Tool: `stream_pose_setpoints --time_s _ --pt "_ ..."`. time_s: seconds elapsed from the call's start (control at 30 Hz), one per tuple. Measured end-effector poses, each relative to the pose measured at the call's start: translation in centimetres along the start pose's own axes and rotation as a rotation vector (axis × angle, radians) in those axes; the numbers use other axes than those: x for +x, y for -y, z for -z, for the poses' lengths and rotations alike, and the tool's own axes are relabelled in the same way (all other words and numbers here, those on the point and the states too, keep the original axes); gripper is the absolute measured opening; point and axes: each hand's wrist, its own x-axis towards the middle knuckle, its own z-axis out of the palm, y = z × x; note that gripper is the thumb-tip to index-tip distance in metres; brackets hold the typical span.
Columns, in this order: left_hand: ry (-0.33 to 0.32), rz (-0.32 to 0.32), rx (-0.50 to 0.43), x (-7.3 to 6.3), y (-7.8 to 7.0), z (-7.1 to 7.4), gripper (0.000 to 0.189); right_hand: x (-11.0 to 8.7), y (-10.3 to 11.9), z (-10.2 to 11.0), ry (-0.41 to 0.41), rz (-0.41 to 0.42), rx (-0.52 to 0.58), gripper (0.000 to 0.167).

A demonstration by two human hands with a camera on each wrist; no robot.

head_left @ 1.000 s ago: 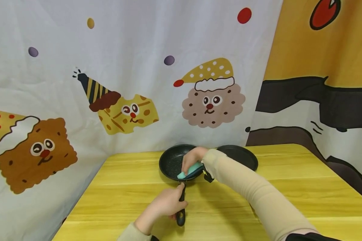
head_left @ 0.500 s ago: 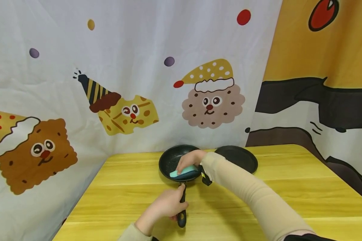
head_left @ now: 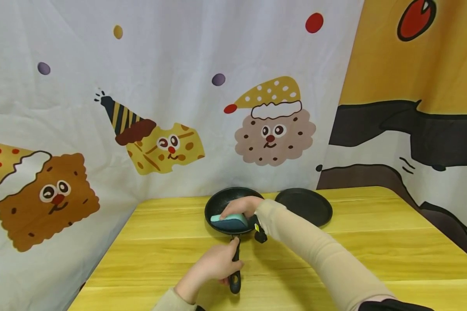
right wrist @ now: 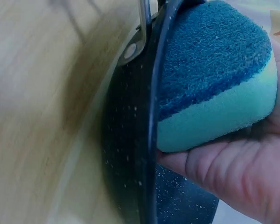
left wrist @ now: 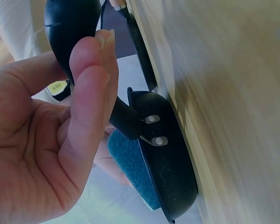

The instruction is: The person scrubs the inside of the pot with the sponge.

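A black speckled frying pan rests on the table, its handle pointing toward me. My left hand grips that handle, the thumb lying along its top; in the left wrist view curled fingers wrap it. Inside the pan, my right hand holds a two-tone sponge, light green foam with a dark blue-green scouring side. The right wrist view shows the scouring side facing the camera, near the pan's rim. The palm hides part of the foam, and the sponge covers some of the pan's inside.
A flat, round black pan lies right of the frying pan, partly behind my right sleeve. The yellow wood-grain table ends at a cartoon-printed curtain. A small black device sits at my right wrist.
My right hand has slid the sponge leftward across the near part of the frying pan, and more of its dark side now shows. The left hand keeps its grip on the handle.
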Motion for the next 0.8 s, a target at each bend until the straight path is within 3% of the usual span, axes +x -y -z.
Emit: stream_pose_setpoints --time_s 0.3,0.53,0.8 --pt "0.008 0.016 -0.065 0.0 0.3 0.1 0.068 1.1 0.5 -0.6 -0.084 0.031 0.040 0.064" --pt "0.000 0.017 -0.044 0.0 0.0 0.0 0.070 2.1 1.1 -0.9 -0.189 -0.012 0.081 0.065" --pt "0.005 0.045 -0.107 0.0 0.0 -0.1 0.071 2.8 1.8 -1.7 -0.294 0.003 0.129 0.067"
